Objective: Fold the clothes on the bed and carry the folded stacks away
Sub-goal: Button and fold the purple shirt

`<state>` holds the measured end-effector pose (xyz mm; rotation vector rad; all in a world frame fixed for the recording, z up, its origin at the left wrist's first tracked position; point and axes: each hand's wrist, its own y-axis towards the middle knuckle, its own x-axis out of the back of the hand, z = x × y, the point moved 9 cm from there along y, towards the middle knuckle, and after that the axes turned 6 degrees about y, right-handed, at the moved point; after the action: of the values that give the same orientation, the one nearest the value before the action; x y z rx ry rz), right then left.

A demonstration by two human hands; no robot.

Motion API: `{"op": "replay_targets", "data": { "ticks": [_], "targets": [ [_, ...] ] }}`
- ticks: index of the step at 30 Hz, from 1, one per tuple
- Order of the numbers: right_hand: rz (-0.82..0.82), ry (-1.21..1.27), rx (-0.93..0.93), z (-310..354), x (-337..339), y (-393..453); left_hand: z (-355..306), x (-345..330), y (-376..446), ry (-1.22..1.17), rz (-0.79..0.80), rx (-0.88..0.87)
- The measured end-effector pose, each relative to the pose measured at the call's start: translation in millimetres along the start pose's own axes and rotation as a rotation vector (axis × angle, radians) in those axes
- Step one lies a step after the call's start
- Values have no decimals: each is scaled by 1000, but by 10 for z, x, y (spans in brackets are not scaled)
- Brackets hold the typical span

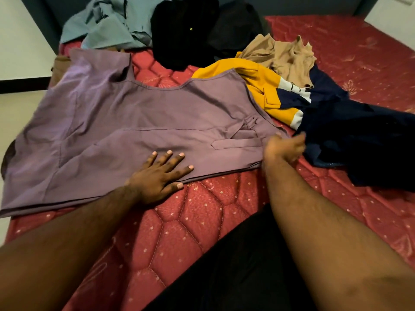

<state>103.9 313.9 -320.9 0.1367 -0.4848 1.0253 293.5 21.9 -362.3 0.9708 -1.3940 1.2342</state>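
Purple garment [134, 122]: spread flat on the red quilted bed [202, 221], its long axis running left to right across the view, neckline on the far edge, hem on the near edge; its left end hangs past the bed's left edge
Left hand [157, 176]: lies palm down on the near hem, a little right of the garment's middle; fingers [170, 157] straight and spread wide, pressing the cloth to the bed, gripping nothing
Right hand [284, 149]: at the garment's right end, beside the loose belt tab; blurred, fingers curled and seemingly bunched on the cloth's edge, though the blur leaves the grip uncertain
Key relation: the unfolded bulk of the garment lies to the left of both hands; the right hand is nearer the right edge, so a fold would likely carry that edge leftward over the left hand's pinned line
Teal shirt [107, 25]: crumpled at the far left of the bed, unfolded
Black clothes [186, 32]: heaped at the far middle
Yellow and navy top [269, 95]: loose, just right of the purple garment, touching it
Tan garment [289, 57]: crumpled beyond the yellow one
Navy cloth [359, 135]: bunched at the right, just beside the right hand
Progress: early by my judgement; no folded stack is visible
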Motion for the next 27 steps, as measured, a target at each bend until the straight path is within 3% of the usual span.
{"op": "replay_targets", "data": {
  "ticks": [1,3,5,7,8,12,15,17,22,27],
  "targets": [
    [-14,-209,272,317,-38,-156,5,3,-11,3,0,1],
    [250,-454,838,769,-482,-711,5,6,-16,27,1,13],
    [633,-555,1046,732,-923,-1269,-18,-24,-16,52,-11,9],
    [896,-757,972,313,-1244,-1434,-37,-27,-22,44,-47,-10],
    [928,-812,949,165,-1335,-1415,-39,-39,-30,32,-46,-23],
    [889,-849,1034,140,-1392,-1271,-166,46,-56,-45,-97,-89],
    [847,-872,1087,118,-1385,-1241,-286,289,25,-416,-158,-63],
    [844,-891,1096,104,-1385,-1236,-321,473,201,-540,-229,-13],
    [782,-876,1113,124,-1326,-1142,196,387,565,-257,-161,299],
    [731,-914,1033,82,-1294,-960,1346,-88,-417,-85,-111,586]
  ]
}}
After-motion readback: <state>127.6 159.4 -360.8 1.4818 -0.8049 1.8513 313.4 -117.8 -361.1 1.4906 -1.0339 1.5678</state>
